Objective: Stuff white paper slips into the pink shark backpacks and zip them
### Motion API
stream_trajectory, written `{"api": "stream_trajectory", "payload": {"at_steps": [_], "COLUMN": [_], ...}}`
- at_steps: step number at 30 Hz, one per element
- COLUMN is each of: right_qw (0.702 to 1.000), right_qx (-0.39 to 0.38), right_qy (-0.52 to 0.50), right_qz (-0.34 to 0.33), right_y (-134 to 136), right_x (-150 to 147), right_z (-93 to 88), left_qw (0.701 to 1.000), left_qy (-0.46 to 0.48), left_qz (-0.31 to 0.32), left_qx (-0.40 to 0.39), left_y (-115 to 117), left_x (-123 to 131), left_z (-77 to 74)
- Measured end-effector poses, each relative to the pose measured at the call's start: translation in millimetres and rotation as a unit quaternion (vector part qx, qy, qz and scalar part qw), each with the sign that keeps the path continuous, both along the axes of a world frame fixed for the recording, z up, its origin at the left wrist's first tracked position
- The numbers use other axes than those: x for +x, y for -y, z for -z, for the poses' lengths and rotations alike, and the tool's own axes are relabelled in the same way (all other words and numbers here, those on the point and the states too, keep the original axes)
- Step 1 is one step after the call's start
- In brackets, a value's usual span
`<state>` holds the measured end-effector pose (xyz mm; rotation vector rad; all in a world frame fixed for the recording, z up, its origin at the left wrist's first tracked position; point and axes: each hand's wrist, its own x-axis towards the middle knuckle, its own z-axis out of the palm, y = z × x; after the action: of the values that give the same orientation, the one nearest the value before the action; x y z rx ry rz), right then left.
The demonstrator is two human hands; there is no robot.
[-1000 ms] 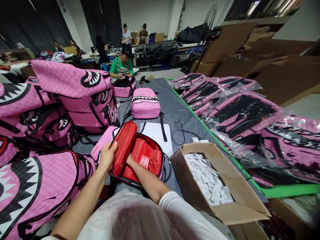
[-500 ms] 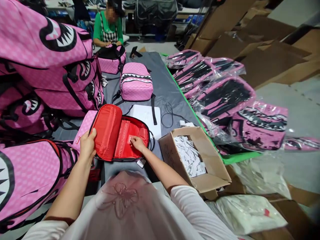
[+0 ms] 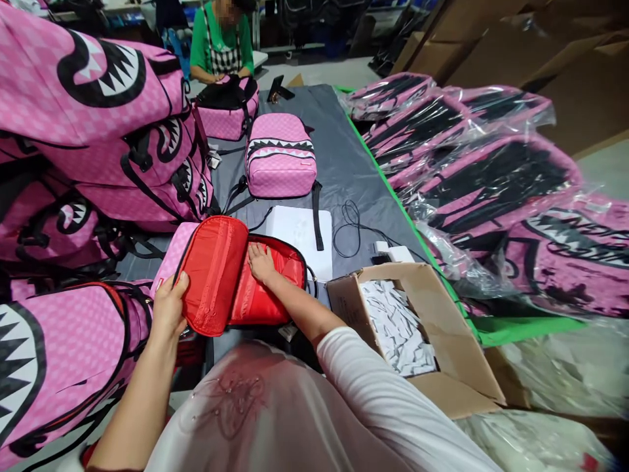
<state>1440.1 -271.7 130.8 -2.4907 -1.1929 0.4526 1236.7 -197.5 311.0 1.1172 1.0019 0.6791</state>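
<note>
A pink backpack [image 3: 177, 248] lies unzipped on the table in front of me, its red lining [image 3: 289, 265] showing. My left hand [image 3: 170, 303] grips the edge of the folded-back front panel [image 3: 211, 278], thumb on the red side and fingers hidden behind. Inside the main compartment my right hand [image 3: 261, 263] rests on the red lining near the fold, palm down with its fingers stretched out. Nothing shows in that hand. Just beyond the bag lies a white sheet [image 3: 317, 229] with a black strap across it.
To the right stands an open cardboard box [image 3: 462, 341] of white paper slips [image 3: 396, 328]. Pink backpacks [image 3: 98, 151] are piled at left; plastic-wrapped ones [image 3: 491, 183] lie along the right. Another backpack [image 3: 280, 157] sits ahead. A co-worker [image 3: 221, 42] in green works at the far end.
My right hand has gone from a pinch at a small white label on the lining to lying flat, nearer the fold. The left hand keeps its hold. The view has shifted slightly.
</note>
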Motion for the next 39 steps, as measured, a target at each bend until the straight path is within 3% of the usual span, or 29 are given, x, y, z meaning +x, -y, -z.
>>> {"api": "stream_trajectory", "payload": {"at_steps": [3, 6, 8, 10, 13, 17, 21, 26, 30, 39], "right_qw": [0.999, 0.996, 0.991, 0.980, 0.946, 0.881, 0.823, 0.789, 0.785, 0.842], "right_qx": [0.015, 0.055, 0.106, 0.181, 0.233, 0.068, -0.016, -0.042, -0.043, -0.044], "right_qy": [-0.020, -0.054, -0.075, -0.074, -0.043, -0.083, -0.133, -0.139, -0.133, -0.066], "right_qz": [0.022, -0.034, -0.034, 0.036, 0.223, 0.461, 0.552, 0.597, 0.603, 0.533], "right_y": [0, 12, 27, 48, 84, 127, 150, 155, 153, 148], "right_x": [9, 14, 21, 38, 76, 117, 126, 132, 140, 134], "right_z": [-2.5, -14.4, -24.7, -32.3, -28.7, 7.5, 46.3, 59.3, 57.9, 58.9], "left_qw": [1.000, 0.999, 0.999, 0.998, 0.996, 0.993, 0.992, 0.992, 0.993, 0.993], "left_qy": [-0.018, -0.030, -0.035, -0.043, -0.050, -0.054, -0.070, -0.089, -0.094, -0.094], "left_qz": [-0.018, -0.032, -0.039, -0.052, -0.078, -0.100, -0.095, -0.087, -0.075, -0.071], "left_qx": [-0.007, -0.002, 0.001, -0.007, -0.014, 0.017, 0.052, 0.025, 0.018, 0.014], "left_y": [-1, -5, -7, -8, -9, -11, -15, -13, -12, -18], "left_x": [1, 5, 8, 11, 10, 1, -4, 4, 10, 11], "left_z": [-1.0, -0.6, -1.7, -5.0, -12.8, -21.2, -21.5, -13.6, -9.8, -8.7]}}
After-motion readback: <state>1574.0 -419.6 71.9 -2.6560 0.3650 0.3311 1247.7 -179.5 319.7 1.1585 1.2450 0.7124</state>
